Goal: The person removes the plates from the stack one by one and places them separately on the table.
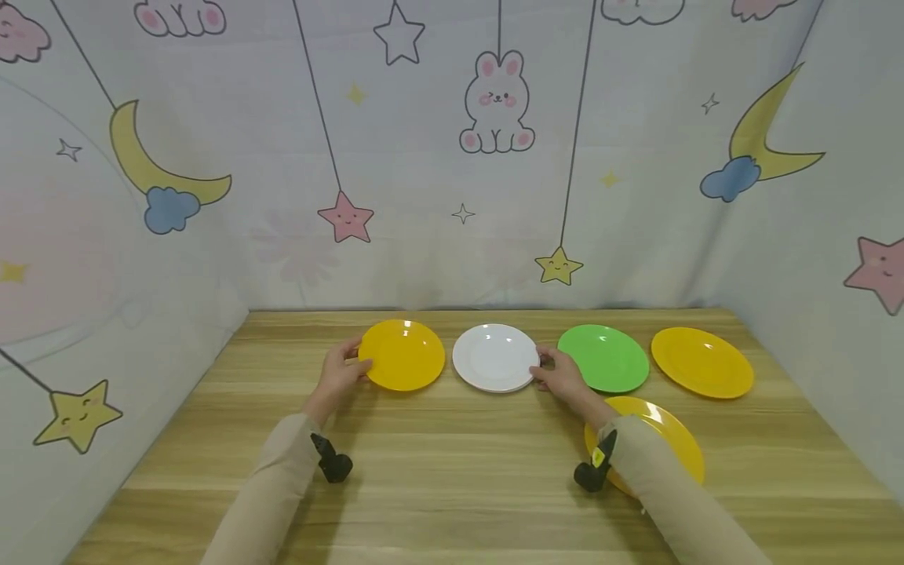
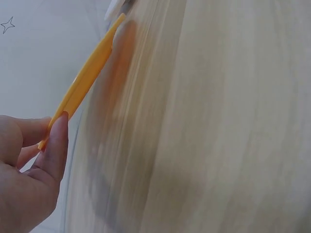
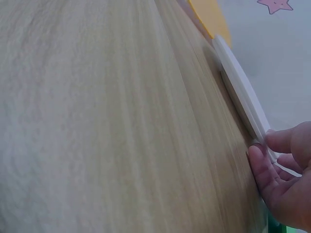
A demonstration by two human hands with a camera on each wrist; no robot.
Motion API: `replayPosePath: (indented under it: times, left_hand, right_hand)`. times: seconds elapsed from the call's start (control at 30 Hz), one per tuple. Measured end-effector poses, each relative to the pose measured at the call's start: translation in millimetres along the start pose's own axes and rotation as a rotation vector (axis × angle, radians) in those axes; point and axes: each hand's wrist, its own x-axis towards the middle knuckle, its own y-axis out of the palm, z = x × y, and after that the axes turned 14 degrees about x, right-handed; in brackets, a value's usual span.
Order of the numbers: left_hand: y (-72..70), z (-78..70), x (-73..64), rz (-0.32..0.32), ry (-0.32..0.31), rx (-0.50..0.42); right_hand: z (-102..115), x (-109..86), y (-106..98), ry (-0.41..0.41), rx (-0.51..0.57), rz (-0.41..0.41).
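My left hand (image 1: pixel 342 374) pinches the left rim of a yellow-orange plate (image 1: pixel 401 355) near the back of the table. In the left wrist view that plate (image 2: pixel 87 77) is tilted above the wood, with a shadow beneath, its edge between thumb and fingers. My right hand (image 1: pixel 561 374) pinches the right rim of a white plate (image 1: pixel 494 357), just right of the yellow one. The right wrist view has the white plate (image 3: pixel 243 90) edge-on, close over the table, thumb and fingers at its near rim.
A green plate (image 1: pixel 603 359) lies right of my right hand, and another yellow plate (image 1: pixel 701 362) lies beyond it. A further yellow plate (image 1: pixel 678 443) sits partly hidden beneath my right forearm. Cloth walls (image 1: pixel 424 157) with cartoon prints enclose the wooden table (image 1: pixel 452 486) behind and at both sides.
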Motion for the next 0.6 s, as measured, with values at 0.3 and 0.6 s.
replayPosePath:
  times: [0.3,0.6]
  left_hand:
    - [5.3,10.2,5.0,0.008,-0.034,0.002]
    - [10.2,11.4,5.2,0.012,-0.047,0.02]
  right_hand:
    - [-2,-0.2,-2,-0.015,0.005,0.0]
    - [-2,0.3,0,-0.022,0.023,-0.003]
